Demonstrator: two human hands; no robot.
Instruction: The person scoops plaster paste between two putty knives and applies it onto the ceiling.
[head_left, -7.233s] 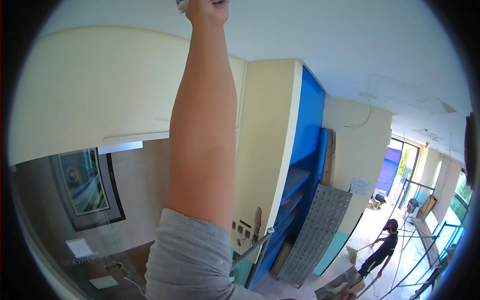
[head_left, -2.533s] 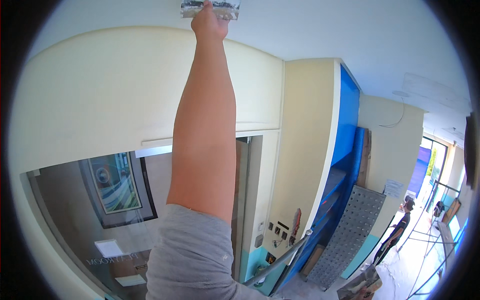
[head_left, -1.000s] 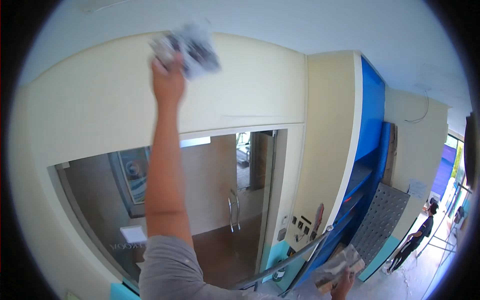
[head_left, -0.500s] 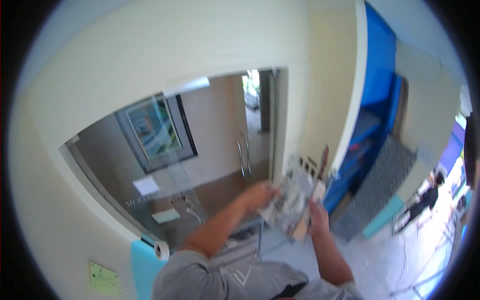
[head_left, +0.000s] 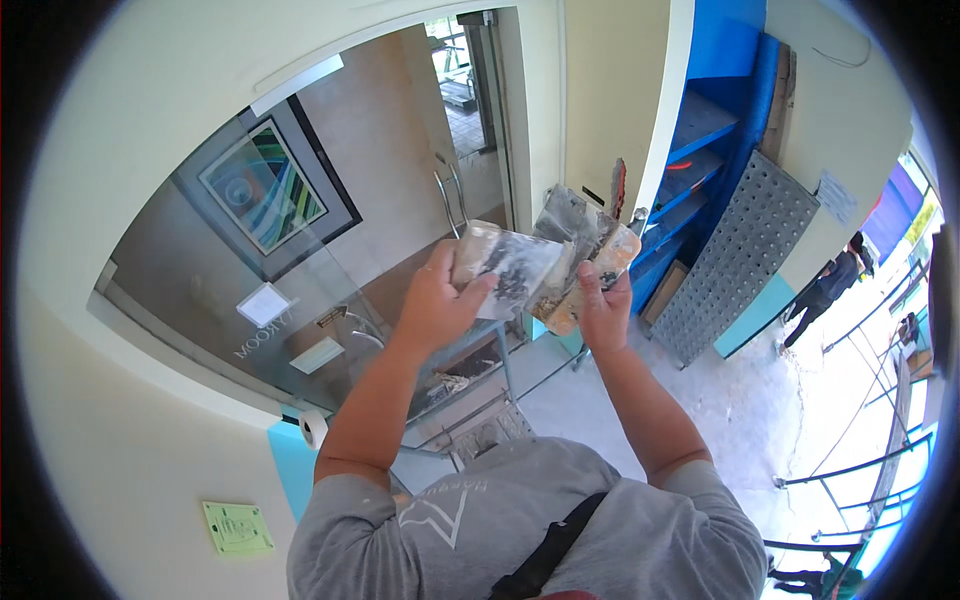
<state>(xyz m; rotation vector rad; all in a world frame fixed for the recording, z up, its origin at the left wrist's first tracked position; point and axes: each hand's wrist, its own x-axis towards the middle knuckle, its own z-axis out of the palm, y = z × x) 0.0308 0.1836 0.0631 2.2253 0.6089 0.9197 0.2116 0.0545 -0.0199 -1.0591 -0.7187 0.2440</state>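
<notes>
Both of my hands hold rough, stone-like blocks up in front of my chest. My left hand [head_left: 440, 305] is closed round a pale block [head_left: 512, 265] with dark streaks on its grey face, thumb on the near side. My right hand [head_left: 604, 310] grips an orange-brown and grey block [head_left: 562, 308], its thumb pressed on the front. A grey slab-like piece [head_left: 565, 222] shows just behind the two blocks; whether it is joined to the right one I cannot tell. The blocks overlap in view, and most of my fingers are hidden behind them.
A glass door or window [head_left: 330, 270] stands ahead on the left. Blue shelves [head_left: 700, 170] and a leaning perforated metal plank [head_left: 740, 255] are on the right. A thin red-edged object [head_left: 618, 188] sticks up behind the blocks. A person [head_left: 828, 290] stands farther off, near metal frames [head_left: 850, 470].
My view has tilted downward and sharpened from a blur. My left hand has turned its block, so the streaked face now shows. Both hands still hold their pieces.
</notes>
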